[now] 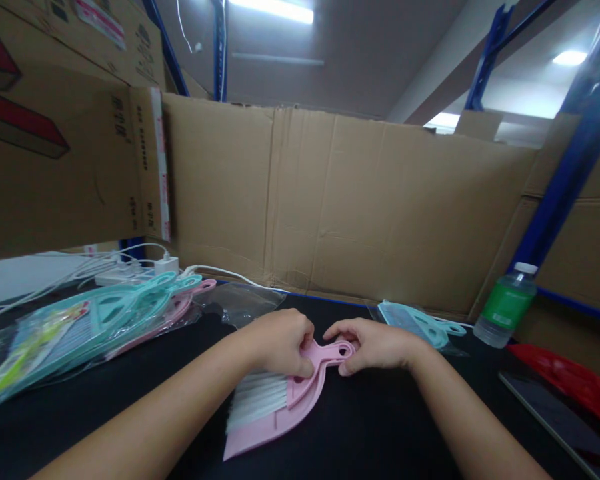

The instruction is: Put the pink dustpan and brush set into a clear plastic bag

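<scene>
A pink dustpan (275,424) lies on the black table surface, its wide edge toward the lower left. Nested on top of it is a pink brush with white bristles (257,399). My left hand (283,343) is closed on the brush's pink body, thumb and fingers pinching it near its neck. At the handle end, my right hand (375,345) curls its thumb and fingers around the looped ends of both handles, which lie one over the other.
Bagged teal and pink dustpan sets (100,313) lie at the left beside a white power strip (130,270). A bagged teal set (415,323), a bottle (507,305), a red bag (570,380) and a dark tablet (555,420) are at the right. Cardboard (355,207) stands behind.
</scene>
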Tool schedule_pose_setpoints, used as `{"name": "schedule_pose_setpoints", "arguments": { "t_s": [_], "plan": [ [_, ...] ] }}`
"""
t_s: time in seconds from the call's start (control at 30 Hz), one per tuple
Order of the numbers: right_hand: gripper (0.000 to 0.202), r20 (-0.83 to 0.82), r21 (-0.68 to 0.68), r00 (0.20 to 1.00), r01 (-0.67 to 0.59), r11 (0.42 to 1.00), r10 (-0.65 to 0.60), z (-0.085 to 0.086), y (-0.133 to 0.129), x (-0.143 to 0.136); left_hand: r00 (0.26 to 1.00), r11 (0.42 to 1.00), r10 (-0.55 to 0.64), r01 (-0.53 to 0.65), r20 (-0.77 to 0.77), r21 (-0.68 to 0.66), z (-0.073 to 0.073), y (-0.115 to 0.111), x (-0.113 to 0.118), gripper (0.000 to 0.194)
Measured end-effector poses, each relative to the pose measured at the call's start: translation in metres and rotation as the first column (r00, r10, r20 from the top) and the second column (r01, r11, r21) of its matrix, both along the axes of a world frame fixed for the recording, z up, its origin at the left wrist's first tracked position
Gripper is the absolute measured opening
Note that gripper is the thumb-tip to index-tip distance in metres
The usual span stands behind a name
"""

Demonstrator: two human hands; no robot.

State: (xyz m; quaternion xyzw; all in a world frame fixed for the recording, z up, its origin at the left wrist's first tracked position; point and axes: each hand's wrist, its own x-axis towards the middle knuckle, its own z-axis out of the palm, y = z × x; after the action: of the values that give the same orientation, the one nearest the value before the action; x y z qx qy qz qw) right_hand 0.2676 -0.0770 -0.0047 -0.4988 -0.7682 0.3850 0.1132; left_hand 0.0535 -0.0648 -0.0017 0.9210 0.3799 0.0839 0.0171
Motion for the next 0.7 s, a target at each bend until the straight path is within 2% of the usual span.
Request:
{"name": "schedule_pose_setpoints", "arguments": {
  "t_s": [0.13,0.27,0.47,0.7],
  "plan": [
    [0.062,-0.153,-0.21,0.983,0.065,0.976,-0.099,-0.004,0.0,0.0,1.0,0.999,-0.009,0.009,-0.01,-0.036,-0.001,-0.001,0.002,0.027],
    [0.056,-0.233,-0.314,0.954,0.109,0.943,-0.188,-0.006,-0.001,0.0,1.0,0.997,-0.018,0.017,-0.011,-0.071,-0.001,-0.002,0.004,0.026],
    [0.031,-0.323,-0.338,0.919,0.112,0.934,-0.228,-0.011,0.002,-0.002,0.999,0.994,-0.031,0.033,0.021,-0.1,-0.004,0.0,0.003,0.022],
    [0.031,-0.365,-0.329,0.91,0.074,0.941,-0.199,-0.017,0.005,-0.003,0.997,0.989,-0.057,0.064,0.059,-0.137,-0.007,0.003,0.003,0.019]
  ]
}}
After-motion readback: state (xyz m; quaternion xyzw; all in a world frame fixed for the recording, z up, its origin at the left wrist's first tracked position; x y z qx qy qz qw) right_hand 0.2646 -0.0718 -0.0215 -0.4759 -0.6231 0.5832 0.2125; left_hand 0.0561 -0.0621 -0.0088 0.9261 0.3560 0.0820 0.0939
